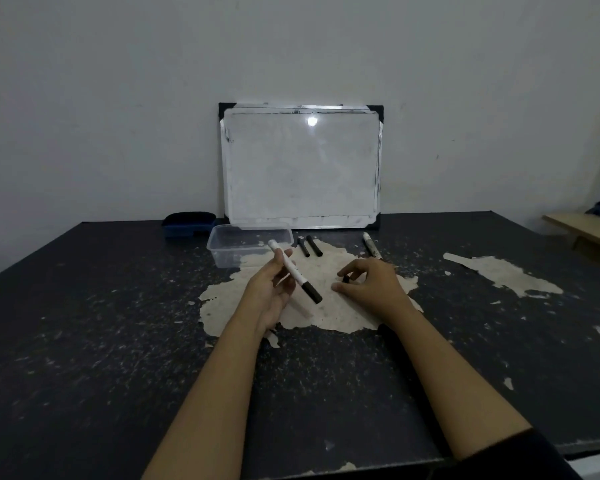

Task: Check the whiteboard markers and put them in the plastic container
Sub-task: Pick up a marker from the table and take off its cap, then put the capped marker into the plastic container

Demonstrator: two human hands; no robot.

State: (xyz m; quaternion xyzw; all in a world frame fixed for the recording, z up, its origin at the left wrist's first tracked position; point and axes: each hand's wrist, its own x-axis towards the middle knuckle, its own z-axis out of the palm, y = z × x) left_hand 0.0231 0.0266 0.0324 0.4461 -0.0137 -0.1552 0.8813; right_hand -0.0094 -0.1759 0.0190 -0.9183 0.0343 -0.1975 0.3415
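Dim light is falling over a worn dark surface (84, 341) whose coating is peeling away in pale patches, and a small whiteboard (302, 168) is leaning against the wall at the far edge, within reach for a test stroke. I am holding one white marker (293, 270) in my left hand (274, 289), my fingers closed around its barrel, its black cap pointing down toward me and its white end pointing toward the plastic container (248, 245). I judge I am holding it slanted like this so my other hand can get at the cap.

My right hand (374, 285) is resting low over the pale patch, fingers curled around a small dark piece (345, 279); it may be a cap, but it is too small for me to be sure, and I cannot tell whether I am truly pinching it.

Two black markers (309, 246) are lying side by side just right of the container, and another white marker (371, 245) is lying farther right, well apart from them, all waiting near the board. The container is standing open and looks empty, just in front of the whiteboard, beside a dark blue eraser (189, 225). Checking seems barely begun.
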